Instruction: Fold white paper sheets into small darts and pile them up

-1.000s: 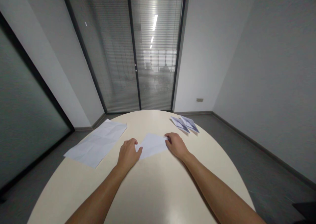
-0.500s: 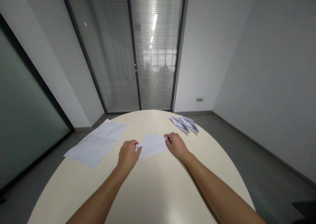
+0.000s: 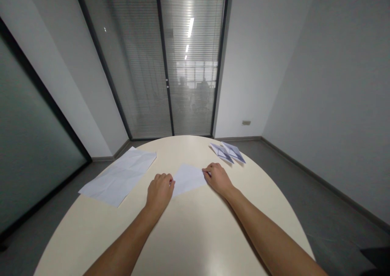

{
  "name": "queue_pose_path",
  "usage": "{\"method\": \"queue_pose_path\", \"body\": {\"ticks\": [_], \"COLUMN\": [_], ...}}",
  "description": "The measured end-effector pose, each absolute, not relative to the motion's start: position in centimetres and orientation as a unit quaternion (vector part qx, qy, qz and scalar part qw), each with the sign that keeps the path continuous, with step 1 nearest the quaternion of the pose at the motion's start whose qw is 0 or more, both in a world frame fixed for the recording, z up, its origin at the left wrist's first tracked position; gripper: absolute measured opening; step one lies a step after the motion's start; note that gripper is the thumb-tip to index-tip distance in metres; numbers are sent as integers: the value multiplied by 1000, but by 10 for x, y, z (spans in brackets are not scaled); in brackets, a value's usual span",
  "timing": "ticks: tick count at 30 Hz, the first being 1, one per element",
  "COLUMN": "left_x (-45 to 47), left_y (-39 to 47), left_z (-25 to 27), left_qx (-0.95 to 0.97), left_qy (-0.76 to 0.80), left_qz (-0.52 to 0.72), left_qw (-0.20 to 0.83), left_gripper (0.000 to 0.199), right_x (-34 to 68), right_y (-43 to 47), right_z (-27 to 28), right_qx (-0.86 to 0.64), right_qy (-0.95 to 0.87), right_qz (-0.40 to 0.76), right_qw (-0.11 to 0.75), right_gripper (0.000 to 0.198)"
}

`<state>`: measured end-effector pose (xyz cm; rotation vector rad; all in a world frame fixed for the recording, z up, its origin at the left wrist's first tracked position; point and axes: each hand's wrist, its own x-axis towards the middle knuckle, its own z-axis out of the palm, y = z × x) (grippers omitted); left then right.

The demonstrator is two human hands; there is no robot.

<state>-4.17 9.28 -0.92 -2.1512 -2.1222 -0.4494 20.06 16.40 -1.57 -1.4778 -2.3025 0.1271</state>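
Note:
A white sheet of paper lies on the table between my two hands. My left hand is at its left edge, thumb and forefinger pinched together on the paper. At the opposite edge, my right hand pinches the paper's right corner between thumb and fingers. The paper looks flat in the middle; the parts under my fingers are hidden.
A larger creased white sheet lies at the table's left side, reaching its edge. Two folded paper pieces sit at the back right edge. The round cream table stands before a glass door with blinds.
My left thumb and forefinger have closed together at the paper's left edge, where they were apart before. My right hand has barely moved, its fingertips now pinched closer.

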Motion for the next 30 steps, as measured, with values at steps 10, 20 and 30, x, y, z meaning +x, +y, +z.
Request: {"method": "queue_pose_path", "body": {"ticks": [10, 20, 30], "left_x": [-23, -2, -1], "left_y": [83, 72, 79], "left_z": [-7, -9, -19], "left_qx": [-723, -706, -737], "left_qy": [-681, -697, -657], "left_qz": [-71, -106, -153], "left_qw": [88, 75, 40], "left_gripper": [30, 48, 45], "right_x": [197, 191, 192], "right_y": [159, 142, 151], "right_z": [-9, -2, -24], "right_qx": [-514, -483, -474], "right_qy": [-843, -866, -870], "right_qz": [6, 8, 107], "right_qw": [158, 133, 88], "right_gripper": [31, 56, 100]}}
